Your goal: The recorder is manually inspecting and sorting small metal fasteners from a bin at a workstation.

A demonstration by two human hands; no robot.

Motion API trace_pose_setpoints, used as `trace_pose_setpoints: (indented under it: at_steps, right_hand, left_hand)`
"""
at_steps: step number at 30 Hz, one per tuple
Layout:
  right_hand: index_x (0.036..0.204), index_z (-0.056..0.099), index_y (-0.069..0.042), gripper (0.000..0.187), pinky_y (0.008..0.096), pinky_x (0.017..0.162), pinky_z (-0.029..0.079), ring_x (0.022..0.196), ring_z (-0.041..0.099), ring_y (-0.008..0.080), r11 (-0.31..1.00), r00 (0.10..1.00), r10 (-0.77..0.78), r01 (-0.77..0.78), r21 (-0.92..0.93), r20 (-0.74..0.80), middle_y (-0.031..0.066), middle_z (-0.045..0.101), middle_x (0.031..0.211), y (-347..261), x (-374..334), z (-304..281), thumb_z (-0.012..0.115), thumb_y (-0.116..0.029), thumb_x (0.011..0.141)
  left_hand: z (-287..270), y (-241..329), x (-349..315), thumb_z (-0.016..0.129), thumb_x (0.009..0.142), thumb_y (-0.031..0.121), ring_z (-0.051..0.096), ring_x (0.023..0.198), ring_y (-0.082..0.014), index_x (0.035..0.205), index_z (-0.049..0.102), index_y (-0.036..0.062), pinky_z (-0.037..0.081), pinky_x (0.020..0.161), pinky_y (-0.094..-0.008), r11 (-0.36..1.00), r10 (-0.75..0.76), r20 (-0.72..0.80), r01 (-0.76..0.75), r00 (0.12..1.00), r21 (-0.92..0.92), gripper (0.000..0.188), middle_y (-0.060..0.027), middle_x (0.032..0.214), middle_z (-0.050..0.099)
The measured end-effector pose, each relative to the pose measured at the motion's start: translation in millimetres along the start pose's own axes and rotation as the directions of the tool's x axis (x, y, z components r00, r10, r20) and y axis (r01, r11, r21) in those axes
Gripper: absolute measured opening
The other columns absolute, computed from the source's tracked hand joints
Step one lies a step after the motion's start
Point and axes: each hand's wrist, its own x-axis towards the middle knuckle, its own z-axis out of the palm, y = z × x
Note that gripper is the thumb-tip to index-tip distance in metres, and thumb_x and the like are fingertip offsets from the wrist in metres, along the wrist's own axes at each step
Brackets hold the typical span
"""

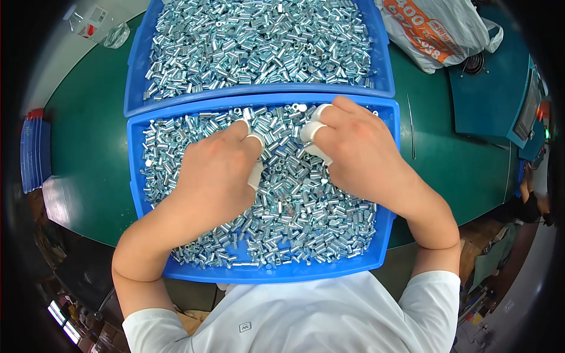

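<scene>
A near blue tray (271, 274) lies in front of me, filled with small silvery metal sleeves (294, 215), some showing hollow ends. Over its left-centre, my left hand (215, 167) is closed, fingers curled down toward the sleeves. My right hand (365, 150) is likewise closed above the right-centre of the heap, its fingertips bent inward. White finger covers sit on fingers of both hands. The hands are apart, with loose sleeves between them. Whatever the fingertips pinch is hidden behind the fingers and knuckles.
Beyond stands another blue tray (136, 65) full of similar parts. A thin metal rod (411, 126) lies on the green table (82, 123). Around are a plastic bag (435, 32), a teal machine (491, 91), a clear bottle (94, 23) and stacked blue trays (35, 152). Another person's arm (525, 185) shows far right.
</scene>
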Motion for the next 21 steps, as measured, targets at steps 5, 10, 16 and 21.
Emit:
trace_pose_setpoints:
  at_steps: [5, 10, 16, 21]
  right_hand:
    - [0.100, 0.071, -0.004, 0.019, 0.0387, 0.066, 0.055, 0.075, 0.068, 0.0285, 0.827, 0.973, 0.223, -0.159, 0.540, -0.055, 0.0114, 0.067, 0.081, -7.2, -16.0, -6.6, 0.076, 0.000, 0.082]
    - [0.105, 0.071, -0.001, 0.014, 0.0277, 0.065, 0.056, 0.072, 0.072, 0.0144, 0.500, 0.937, 0.318, -0.293, 0.815, 0.142, 0.0080, 0.074, 0.083, -22.7, -22.3, -5.7, 0.076, -0.005, 0.093]
    - [0.107, 0.071, -0.004, 0.015, 0.0303, 0.066, 0.056, 0.074, 0.072, 0.0151, 0.284, 0.935, 0.286, -0.290, 0.914, 0.208, 0.0090, 0.074, 0.083, -23.5, -24.2, 6.1, 0.076, -0.007, 0.093]
    - [0.107, 0.071, -0.005, 0.016, 0.0297, 0.066, 0.057, 0.073, 0.073, 0.0149, 0.235, 0.937, 0.301, -0.252, 0.939, 0.176, 0.0091, 0.074, 0.083, -24.3, -28.0, 15.9, 0.076, -0.007, 0.092]
  left_hand:
    - [-3.5, -10.2, 2.6, 0.076, 0.079, -0.002, 0.066, 0.078, -0.0298, 0.095, 0.068, 0.0033, 0.051, 0.064, -0.0414, 0.993, 0.075, -0.019, -0.077, 0.997, -0.091, 0.019, -0.0106, 0.090, 0.060]
    - [-6.6, -7.0, 1.2, 0.079, 0.082, -0.003, 0.062, 0.078, -0.0181, 0.098, 0.070, 0.0043, 0.049, 0.065, -0.0293, 0.755, 0.105, -0.107, -0.149, 0.989, -0.639, 0.020, -0.0075, 0.097, 0.068]
    - [-5.3, 1.2, -4.6, 0.080, 0.089, 0.004, 0.073, 0.080, -0.0159, 0.101, 0.071, 0.0028, 0.058, 0.072, -0.0284, 0.641, 0.063, -0.028, -0.062, 0.998, -0.765, 0.015, -0.0088, 0.090, 0.075]
    - [0.8, 4.5, -4.4, 0.077, 0.091, 0.000, 0.074, 0.085, -0.0166, 0.106, 0.068, -0.0008, 0.061, 0.073, -0.0299, 0.491, 0.035, 0.086, 0.057, 0.996, -0.869, 0.017, -0.0096, 0.096, 0.074]
